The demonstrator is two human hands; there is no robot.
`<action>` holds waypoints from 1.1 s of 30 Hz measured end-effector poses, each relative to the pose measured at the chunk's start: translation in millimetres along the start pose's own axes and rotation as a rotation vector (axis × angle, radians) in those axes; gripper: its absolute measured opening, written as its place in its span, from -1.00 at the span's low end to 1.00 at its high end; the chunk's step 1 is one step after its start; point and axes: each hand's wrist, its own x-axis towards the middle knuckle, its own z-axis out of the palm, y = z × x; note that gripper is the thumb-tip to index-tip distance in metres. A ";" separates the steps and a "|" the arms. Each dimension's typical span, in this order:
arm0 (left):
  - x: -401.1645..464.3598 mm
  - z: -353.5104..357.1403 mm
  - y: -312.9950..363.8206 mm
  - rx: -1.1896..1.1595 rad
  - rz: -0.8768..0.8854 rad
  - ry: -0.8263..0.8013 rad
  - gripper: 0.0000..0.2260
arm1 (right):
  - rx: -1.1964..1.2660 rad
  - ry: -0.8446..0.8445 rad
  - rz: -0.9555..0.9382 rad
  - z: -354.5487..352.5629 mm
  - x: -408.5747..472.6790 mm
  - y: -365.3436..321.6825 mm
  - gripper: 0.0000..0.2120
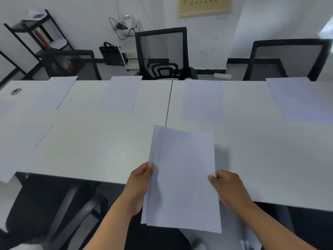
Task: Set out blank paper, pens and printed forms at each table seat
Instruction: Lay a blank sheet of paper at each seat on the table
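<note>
Where fingers (150,167) curl: paper stack (182,177).

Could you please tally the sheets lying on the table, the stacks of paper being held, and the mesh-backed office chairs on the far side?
Sheets lying on the table: 5, with the first at
Held paper stack: 1
Mesh-backed chairs: 3, with one at
Total: 9

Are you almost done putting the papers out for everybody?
Not yet. Four sheets lie along the far side and one at the near left. The left hand and right hand hold a few more sheets. No pens or printed forms are visible.
</note>
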 end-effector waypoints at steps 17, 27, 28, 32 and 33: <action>7.0 -25.9 23.7 -0.118 0.064 0.052 -0.68 | -0.208 0.098 0.075 -13.3 27.7 9.2 -0.63; -2.6 -51.5 51.7 -0.163 0.112 0.063 -0.69 | -0.307 0.178 0.124 -23.2 38.8 14.5 -0.63; -3.3 -51.9 53.1 -0.168 0.115 0.060 -0.69 | -0.308 0.171 0.122 -21.7 40.0 13.0 -0.64; -5.5 -54.2 55.9 -0.193 0.116 0.044 -0.69 | -0.297 0.108 0.088 -11.8 42.5 2.6 -0.65; -5.8 -54.7 56.2 -0.193 0.118 0.042 -0.69 | -0.295 0.097 0.080 -9.0 43.0 -0.5 -0.65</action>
